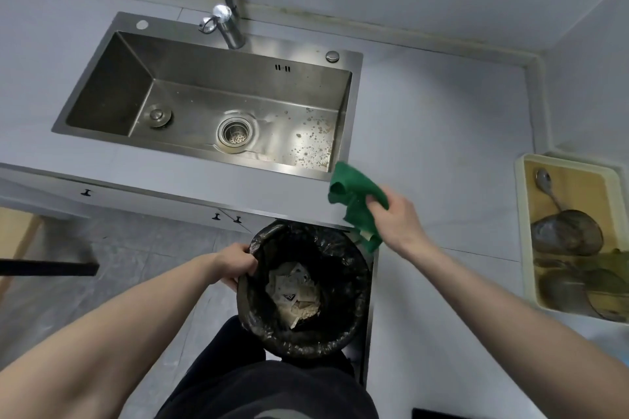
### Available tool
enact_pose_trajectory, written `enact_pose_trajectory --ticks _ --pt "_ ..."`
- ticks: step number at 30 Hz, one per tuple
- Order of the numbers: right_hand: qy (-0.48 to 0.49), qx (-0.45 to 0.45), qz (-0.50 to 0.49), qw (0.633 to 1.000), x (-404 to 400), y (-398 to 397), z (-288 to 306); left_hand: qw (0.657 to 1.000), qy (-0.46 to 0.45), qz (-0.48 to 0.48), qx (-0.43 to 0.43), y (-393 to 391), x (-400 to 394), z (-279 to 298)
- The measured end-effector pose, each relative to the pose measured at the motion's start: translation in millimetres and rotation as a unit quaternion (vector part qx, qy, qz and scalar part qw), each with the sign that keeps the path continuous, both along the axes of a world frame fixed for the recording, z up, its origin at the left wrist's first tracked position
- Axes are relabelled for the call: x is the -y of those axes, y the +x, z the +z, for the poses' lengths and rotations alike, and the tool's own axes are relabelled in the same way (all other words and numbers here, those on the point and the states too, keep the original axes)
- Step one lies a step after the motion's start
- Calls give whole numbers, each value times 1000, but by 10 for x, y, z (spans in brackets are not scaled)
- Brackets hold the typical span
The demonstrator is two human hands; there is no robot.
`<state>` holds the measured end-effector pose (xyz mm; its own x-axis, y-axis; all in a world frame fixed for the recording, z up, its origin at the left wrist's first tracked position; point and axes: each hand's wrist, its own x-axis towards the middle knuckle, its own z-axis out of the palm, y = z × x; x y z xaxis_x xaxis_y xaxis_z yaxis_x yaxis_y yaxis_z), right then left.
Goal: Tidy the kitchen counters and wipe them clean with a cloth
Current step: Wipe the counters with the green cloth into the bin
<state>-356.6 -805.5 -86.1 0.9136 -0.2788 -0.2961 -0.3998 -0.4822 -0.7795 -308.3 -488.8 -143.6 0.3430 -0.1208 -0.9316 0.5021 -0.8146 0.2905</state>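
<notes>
A person's right hand [394, 214] grips a crumpled green cloth [354, 201] above the grey counter's [425, 133] edge; just below, the left hand [235, 265] clutches a black-lined round bin's [354, 299] rim. No writing is legible.

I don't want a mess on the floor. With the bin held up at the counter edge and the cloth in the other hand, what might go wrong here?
1. The left hand grips the bin only at its rim, so it might tip and spill the paper scraps.
2. The green cloth in the right hand dangles over the counter edge beside the bin, so swept crumbs may miss it.
</notes>
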Motion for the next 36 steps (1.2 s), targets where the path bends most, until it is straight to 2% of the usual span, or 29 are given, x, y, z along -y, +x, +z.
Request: enact_pose_trajectory --ticks 4,8,10,13,14,16,22,24,26,28,31,36 --pt "-42 57 -90 993 514 325 87 1000 2 -10 -8 47 18 9" --pt "-131 75 -113 982 990 646 -106 1000 5 -12 -17 75 14 -19" --pt "-189 7 -73 979 1188 815 -332 1000 10 -14 -14 86 17 -36" --pt "-244 -145 7 959 1231 890 -663 1000 13 -17 -14 89 36 -33" --pt "-256 -169 17 952 1144 855 -721 1000 13 -16 -16 89 39 -33" --pt "-277 -153 23 948 870 741 -760 1000 14 -16 -17 93 38 -35" --pt "-189 -90 66 976 -246 386 -703 1000 11 -19 -19 77 59 -3" --pt "-155 -79 119 978 -611 364 -706 1000 9 -20 -15 59 72 43" --pt "-133 -79 171 973 -788 367 -720 1000 9 -21 -15 47 75 69" --pt "-128 -89 177 972 -737 351 -722 1000 13 -22 -12 39 64 62" --pt "-170 -91 122 974 -397 186 -683 1000 14 -27 -3 31 43 40" --pt "-232 -143 -98 957 509 -373 -712 999 16 -40 6 32 58 15"
